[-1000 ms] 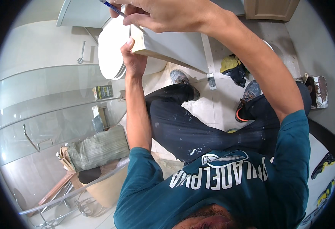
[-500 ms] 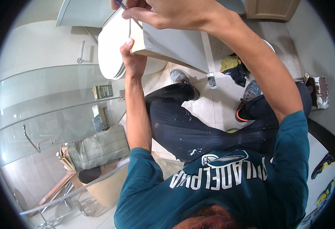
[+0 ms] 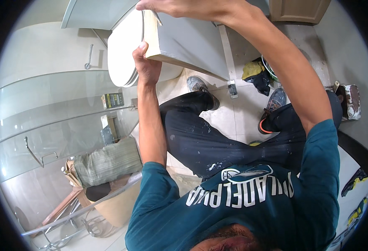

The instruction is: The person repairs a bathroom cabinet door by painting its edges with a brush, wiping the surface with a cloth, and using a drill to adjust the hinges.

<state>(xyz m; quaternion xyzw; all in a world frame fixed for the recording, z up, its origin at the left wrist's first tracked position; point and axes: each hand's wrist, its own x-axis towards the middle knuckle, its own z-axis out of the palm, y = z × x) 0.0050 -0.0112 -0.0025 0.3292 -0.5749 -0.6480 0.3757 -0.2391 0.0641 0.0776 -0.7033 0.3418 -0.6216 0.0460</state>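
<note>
A grey door panel point(image 3: 190, 42) stands upright in front of me, its narrow edge point(image 3: 152, 37) pale and unpainted. My left hand point(image 3: 147, 62) is closed round the lower part of that edge, thumb on the near side. Higher up, at the top of the picture, my right hand point(image 3: 179, 7) is at the same edge with its thumb stretched along it. Its other fingers and whatever they hold are cut off by the frame. A thin dark sliver point(image 3: 157, 17) stands out beside the edge just below this hand; I cannot tell what it is.
A white toilet point(image 3: 121, 54) stands behind the door edge. Glass shower panels point(image 3: 58, 96) are on the left, near a wrapped bundle point(image 3: 108, 163). A yellow and black cloth or glove point(image 3: 257, 75) and a bucket point(image 3: 269, 69) lie right, by my shoe point(image 3: 276, 100).
My right hand has moved up along the door edge. The thin blue-ended tool it held is no longer visible. My left hand has stayed in place.
</note>
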